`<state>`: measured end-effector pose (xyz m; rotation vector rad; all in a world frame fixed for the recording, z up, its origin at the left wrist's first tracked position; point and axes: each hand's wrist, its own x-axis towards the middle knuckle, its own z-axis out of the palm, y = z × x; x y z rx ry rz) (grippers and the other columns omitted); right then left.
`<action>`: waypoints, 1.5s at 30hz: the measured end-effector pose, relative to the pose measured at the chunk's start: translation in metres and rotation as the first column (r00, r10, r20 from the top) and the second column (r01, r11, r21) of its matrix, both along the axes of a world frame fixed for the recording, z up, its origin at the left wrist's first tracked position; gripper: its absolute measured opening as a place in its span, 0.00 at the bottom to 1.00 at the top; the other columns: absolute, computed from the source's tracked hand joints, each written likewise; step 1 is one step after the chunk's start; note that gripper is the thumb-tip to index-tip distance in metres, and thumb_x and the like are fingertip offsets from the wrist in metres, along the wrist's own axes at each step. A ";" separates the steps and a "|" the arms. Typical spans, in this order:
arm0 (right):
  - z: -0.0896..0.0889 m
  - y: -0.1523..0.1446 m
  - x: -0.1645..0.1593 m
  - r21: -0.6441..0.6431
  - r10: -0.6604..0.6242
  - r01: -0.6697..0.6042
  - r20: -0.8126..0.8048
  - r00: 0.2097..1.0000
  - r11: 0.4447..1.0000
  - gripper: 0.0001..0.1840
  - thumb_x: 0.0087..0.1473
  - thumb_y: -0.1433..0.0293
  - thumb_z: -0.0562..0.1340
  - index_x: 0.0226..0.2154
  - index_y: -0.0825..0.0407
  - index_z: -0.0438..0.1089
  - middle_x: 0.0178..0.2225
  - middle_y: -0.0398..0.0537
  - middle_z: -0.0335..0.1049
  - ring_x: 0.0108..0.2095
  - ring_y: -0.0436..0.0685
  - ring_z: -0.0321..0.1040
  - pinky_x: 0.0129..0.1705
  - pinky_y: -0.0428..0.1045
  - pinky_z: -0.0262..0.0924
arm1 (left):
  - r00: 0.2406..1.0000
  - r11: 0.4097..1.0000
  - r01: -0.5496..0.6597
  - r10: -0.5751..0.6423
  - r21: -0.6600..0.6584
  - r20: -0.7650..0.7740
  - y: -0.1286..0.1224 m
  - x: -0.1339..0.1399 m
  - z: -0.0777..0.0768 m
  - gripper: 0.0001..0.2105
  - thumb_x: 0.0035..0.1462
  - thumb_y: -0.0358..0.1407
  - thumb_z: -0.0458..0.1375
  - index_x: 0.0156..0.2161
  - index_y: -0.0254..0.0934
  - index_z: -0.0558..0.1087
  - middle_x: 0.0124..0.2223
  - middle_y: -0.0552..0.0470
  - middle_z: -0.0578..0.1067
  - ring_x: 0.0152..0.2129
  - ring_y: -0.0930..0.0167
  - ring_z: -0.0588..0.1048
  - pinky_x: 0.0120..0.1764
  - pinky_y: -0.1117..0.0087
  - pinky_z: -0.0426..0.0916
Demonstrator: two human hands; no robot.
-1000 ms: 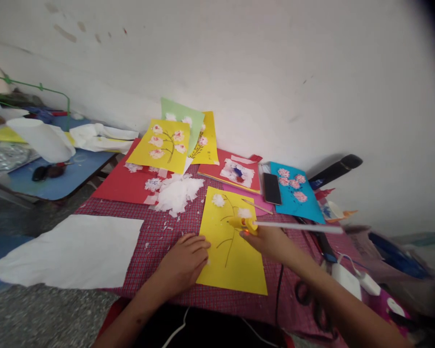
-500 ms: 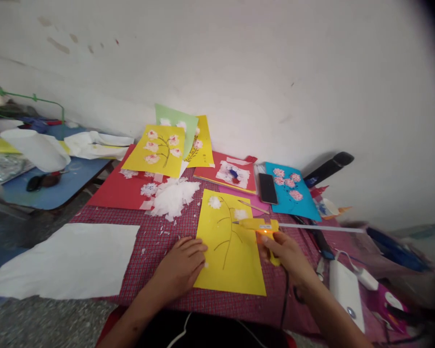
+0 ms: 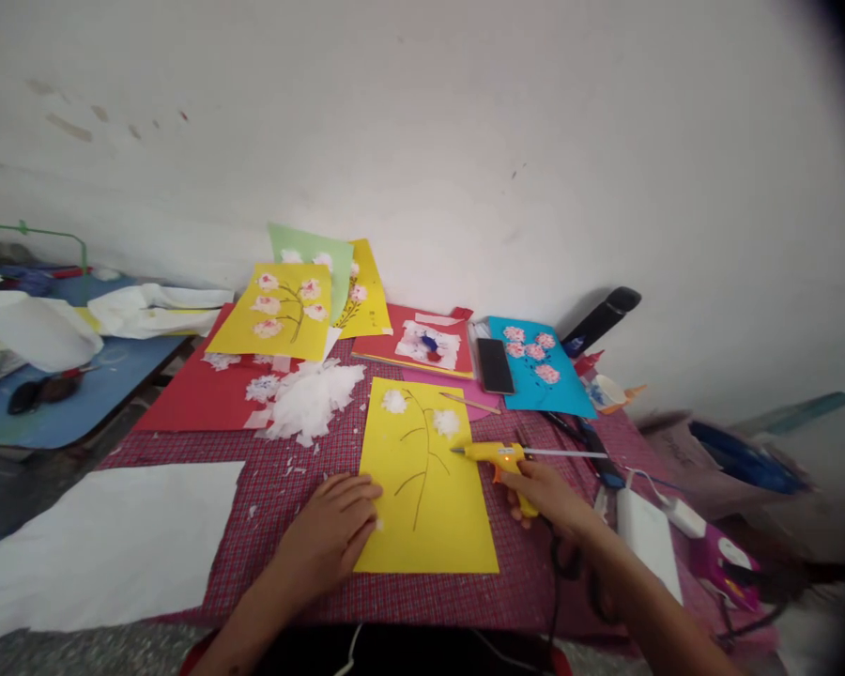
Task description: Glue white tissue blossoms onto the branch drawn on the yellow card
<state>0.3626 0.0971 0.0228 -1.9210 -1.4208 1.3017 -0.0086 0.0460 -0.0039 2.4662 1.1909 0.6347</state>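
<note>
My right hand point(image 3: 545, 498) is wrapped round the handle of a yellow glue gun point(image 3: 497, 453), a white glue stick point(image 3: 567, 454) poking from its back. The nozzle points left, over the right part of a yellow sheet point(image 3: 429, 545). On that sheet a branch is drawn in dark lines, with one white paper flower point(image 3: 394, 402) at the upper left and another white flower point(image 3: 446, 422) on the right. Lying flat, my left hand point(image 3: 342, 521) rests its fingers on the sheet's left edge. Whether the nozzle touches the paper I cannot tell.
A heap of white paper pieces point(image 3: 316, 399) lies left of the sheet, near finished flower cards point(image 3: 274, 310). A phone point(image 3: 495, 366) and a blue card point(image 3: 542, 385) are behind. White paper point(image 3: 113, 545) covers the left corner; a white power bank-like box point(image 3: 648, 540) sits right.
My right hand has drawn the glue gun to the right, from the drawn stem toward the sheet's right side. My left hand stays on the left edge. The view has shifted slightly.
</note>
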 end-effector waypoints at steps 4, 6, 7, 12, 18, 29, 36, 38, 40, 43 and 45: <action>0.018 0.005 0.006 -0.053 0.279 -0.294 0.510 0.814 0.954 0.20 0.58 0.55 0.59 0.26 0.53 0.72 0.25 0.49 0.75 0.25 0.55 0.71 0.24 0.46 0.53 | 1.000 1.000 0.001 -0.001 -0.013 0.014 0.000 -0.001 0.000 0.09 0.64 0.31 0.53 0.46 0.41 0.73 0.55 0.52 0.76 0.55 0.64 0.70 0.61 0.54 0.58; 0.031 0.009 0.005 -0.033 0.283 -0.372 0.713 0.641 0.928 0.21 0.59 0.55 0.58 0.27 0.52 0.74 0.26 0.51 0.76 0.28 0.57 0.72 0.26 0.47 0.51 | 0.999 1.000 -0.001 0.002 -0.025 0.041 0.001 -0.002 -0.001 0.08 0.64 0.31 0.54 0.45 0.42 0.73 0.54 0.52 0.76 0.55 0.65 0.70 0.60 0.54 0.58; 0.037 0.014 0.002 -0.001 0.251 -0.394 0.772 0.584 0.919 0.20 0.60 0.55 0.57 0.28 0.51 0.75 0.27 0.51 0.76 0.29 0.58 0.73 0.27 0.47 0.50 | 0.998 0.999 -0.007 0.010 -0.035 0.065 0.001 -0.002 -0.001 0.07 0.64 0.32 0.54 0.44 0.42 0.73 0.54 0.52 0.77 0.55 0.65 0.71 0.60 0.54 0.59; 0.042 0.065 -0.025 0.155 0.143 -0.559 0.880 0.452 0.814 0.13 0.63 0.67 0.55 0.38 0.53 0.75 0.39 0.54 0.77 0.38 0.56 0.72 0.37 0.46 0.56 | 0.948 0.982 -0.093 0.138 -0.163 0.287 0.000 -0.001 0.008 0.06 0.64 0.33 0.53 0.38 0.40 0.73 0.50 0.49 0.77 0.49 0.65 0.73 0.52 0.60 0.67; 0.013 0.121 -0.049 0.103 0.170 -0.585 0.903 0.393 0.805 0.13 0.60 0.74 0.56 0.37 0.60 0.76 0.41 0.63 0.75 0.42 0.62 0.73 0.41 0.49 0.59 | 0.733 0.761 -0.218 0.541 -0.611 0.412 0.007 0.008 0.033 0.11 0.62 0.42 0.56 0.34 0.38 0.74 0.30 0.53 0.76 0.29 0.69 0.75 0.37 0.68 0.70; 0.029 0.108 -0.048 0.281 0.052 -0.525 0.845 0.532 0.803 0.18 0.64 0.71 0.51 0.49 0.59 0.71 0.43 0.62 0.77 0.41 0.62 0.75 0.41 0.51 0.63 | 0.427 0.597 -0.031 0.733 -0.801 0.530 0.022 0.017 0.025 0.13 0.53 0.45 0.63 0.34 0.35 0.75 0.30 0.51 0.77 0.25 0.71 0.75 0.32 0.70 0.70; 0.052 0.002 -0.077 0.531 0.136 -0.061 -0.104 0.985 0.845 0.15 0.60 0.63 0.57 0.45 0.48 0.76 0.34 0.49 0.77 0.34 0.57 0.74 0.38 0.51 0.68 | 0.363 0.566 0.048 0.758 -0.823 0.542 0.020 0.027 0.025 0.15 0.50 0.45 0.66 0.33 0.35 0.71 0.29 0.53 0.76 0.25 0.72 0.75 0.33 0.69 0.71; 0.051 -0.026 -0.088 0.457 0.152 -0.013 -0.268 0.952 0.889 0.13 0.57 0.63 0.62 0.44 0.47 0.76 0.33 0.48 0.77 0.36 0.58 0.74 0.40 0.53 0.68 | 0.353 0.569 0.079 0.752 -0.819 0.557 0.019 0.031 0.023 0.15 0.50 0.44 0.66 0.34 0.35 0.71 0.30 0.53 0.76 0.25 0.72 0.75 0.34 0.69 0.71; 0.048 -0.044 -0.098 0.408 0.131 0.037 -0.377 0.917 0.912 0.14 0.53 0.63 0.67 0.43 0.47 0.76 0.33 0.47 0.76 0.36 0.58 0.74 0.39 0.52 0.68 | 0.347 0.582 0.093 0.741 -0.808 0.574 0.018 0.034 0.023 0.13 0.50 0.42 0.66 0.36 0.35 0.73 0.30 0.53 0.76 0.25 0.73 0.75 0.34 0.70 0.70; 0.042 -0.061 -0.110 0.434 0.058 0.119 -0.374 0.926 0.893 0.12 0.51 0.64 0.69 0.40 0.46 0.74 0.31 0.44 0.73 0.31 0.55 0.70 0.33 0.49 0.66 | 0.348 0.590 0.086 0.738 -0.803 0.579 0.016 0.040 0.023 0.11 0.50 0.37 0.66 0.37 0.34 0.74 0.28 0.54 0.76 0.25 0.74 0.74 0.34 0.71 0.68; 0.038 -0.068 -0.116 0.524 0.026 0.145 -0.304 0.952 0.839 0.04 0.55 0.64 0.66 0.35 0.45 0.72 0.29 0.43 0.69 0.30 0.55 0.67 0.32 0.48 0.63 | 0.365 0.575 0.068 0.746 -0.815 0.557 0.014 0.044 0.024 0.10 0.49 0.36 0.65 0.37 0.34 0.75 0.27 0.54 0.76 0.24 0.74 0.73 0.33 0.72 0.67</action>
